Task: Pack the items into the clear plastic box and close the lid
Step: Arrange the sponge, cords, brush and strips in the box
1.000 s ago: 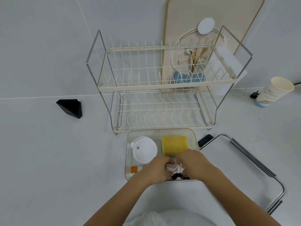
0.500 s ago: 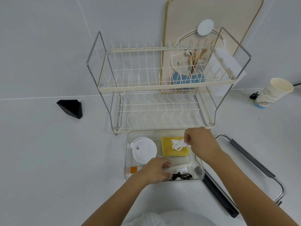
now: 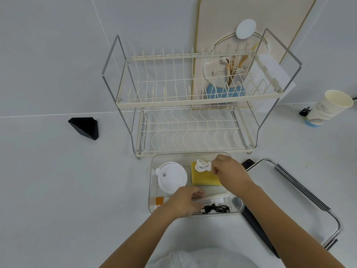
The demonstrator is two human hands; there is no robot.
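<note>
The clear plastic box (image 3: 152,165) lies open on the table just in front of the dish rack. Inside it are a white round lid (image 3: 172,176), a yellow sponge (image 3: 204,177), a black coiled cable (image 3: 216,208), a small orange piece (image 3: 159,200) and a white flat packet (image 3: 214,197). My right hand (image 3: 229,174) pinches a coiled white cord (image 3: 202,165) over the sponge's far edge. My left hand (image 3: 185,201) rests inside the box with its fingers on the white packet. The box lid (image 3: 286,192) with its metal and black rim lies to the right.
A two-tier cream wire dish rack (image 3: 193,101) stands right behind the box. A black wedge-shaped object (image 3: 85,127) sits at the left. A paper cup (image 3: 328,108) stands at the far right. A framed panel (image 3: 241,26) leans against the wall.
My right hand lifted the white cord from the box's near side and carried it over the yellow sponge. My left hand stayed low on the white packet.
</note>
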